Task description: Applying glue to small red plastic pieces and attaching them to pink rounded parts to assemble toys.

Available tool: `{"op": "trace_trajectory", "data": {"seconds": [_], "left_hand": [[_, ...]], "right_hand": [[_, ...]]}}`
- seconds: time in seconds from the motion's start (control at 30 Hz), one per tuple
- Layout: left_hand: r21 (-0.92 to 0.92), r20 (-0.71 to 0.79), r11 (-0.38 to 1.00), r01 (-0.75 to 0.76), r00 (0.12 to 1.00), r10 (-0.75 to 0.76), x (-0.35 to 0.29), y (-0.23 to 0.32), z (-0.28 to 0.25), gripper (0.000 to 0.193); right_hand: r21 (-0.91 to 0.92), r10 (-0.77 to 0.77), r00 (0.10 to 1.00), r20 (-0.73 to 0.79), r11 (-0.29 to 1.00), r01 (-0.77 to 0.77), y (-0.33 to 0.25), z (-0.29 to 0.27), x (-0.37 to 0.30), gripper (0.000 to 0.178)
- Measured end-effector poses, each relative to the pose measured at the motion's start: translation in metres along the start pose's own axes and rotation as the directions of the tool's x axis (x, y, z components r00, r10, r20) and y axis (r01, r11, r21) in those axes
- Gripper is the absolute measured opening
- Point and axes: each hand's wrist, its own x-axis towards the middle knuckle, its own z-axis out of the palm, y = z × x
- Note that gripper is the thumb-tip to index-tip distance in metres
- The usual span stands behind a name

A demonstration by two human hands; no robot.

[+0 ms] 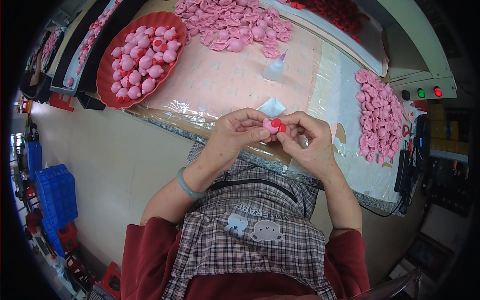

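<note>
Over the table's near edge, both hands meet at one small pink figure with red parts [270, 126]. My left hand [239, 131] pinches its pink body between thumb and fingers. With closed fingertips, my right hand [309, 139] grips the red piece [281, 128] at the figure's right side. A folded white cloth or tissue [271, 107] lies just beyond the fingers. Farther back, a translucent squeeze bottle [274, 68] with a thin purple-based needle tip stands on the table.
A red fluted bowl [103, 85] at left holds many pink-and-red figures. Loose pink pieces are heaped at the back [235, 22] and at right [379, 117]. Red pieces [340, 17] lie at the far right. A machine housing [425, 50] with lit buttons overhangs the right side.
</note>
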Motion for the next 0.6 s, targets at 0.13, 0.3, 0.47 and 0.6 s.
{"op": "trace_trajectory", "data": {"seconds": [0.13, 0.3, 0.47, 0.6], "left_hand": [[0.084, -0.043, 0.996, -0.037, 0.998, 0.041, 0.0, -0.003, 0.002, 0.023], [0.263, -0.04, 0.948, -0.18, 0.98, 0.197, -0.004, 0.001, 0.007, 0.025], [0.217, -0.039, 0.971, -0.101, 0.993, 0.112, -0.001, 0.0, 0.002, 0.022], [0.289, -0.07, 0.952, -0.102, 0.989, 0.128, -0.003, 0.002, 0.005, 0.017]], "right_hand": [[-0.393, -0.218, 0.976, 0.003, 0.897, 0.202, -0.008, 0.002, 0.003, 0.022], [-0.29, -0.147, 0.989, -0.007, 0.947, 0.139, -0.01, 0.003, 0.002, 0.022], [-0.082, -0.042, 0.999, -0.034, 0.996, 0.039, 0.006, 0.004, 0.0, 0.021], [-0.169, -0.107, 0.994, -0.026, 0.98, 0.102, 0.007, 0.003, -0.001, 0.018]]}}
